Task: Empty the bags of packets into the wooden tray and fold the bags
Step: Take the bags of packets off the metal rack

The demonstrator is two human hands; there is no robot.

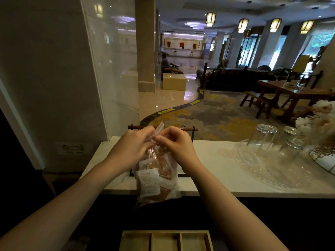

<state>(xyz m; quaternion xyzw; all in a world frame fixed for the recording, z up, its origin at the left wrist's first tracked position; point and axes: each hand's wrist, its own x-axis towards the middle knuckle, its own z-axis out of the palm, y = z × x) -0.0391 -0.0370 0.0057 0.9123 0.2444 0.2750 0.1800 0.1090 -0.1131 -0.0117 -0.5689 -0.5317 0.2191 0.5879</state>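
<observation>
A clear plastic bag (156, 180) full of white and brown packets hangs in the air in front of me, above the white counter edge. My left hand (131, 148) and my right hand (178, 145) both pinch the bag's top edge, close together, fingers closed on the plastic. A wooden tray (165, 240) with three compartments lies at the bottom of the view, directly below the bag. No packets show in the parts of the tray that I can see.
A white counter (217, 171) runs across in front. On it stand a small rack with a wooden rod (186, 129) behind my hands, a glass tray with upturned glasses (272, 142) at the right, and dried flowers (320, 122) at the far right. A glass panel (112, 69) rises at the left.
</observation>
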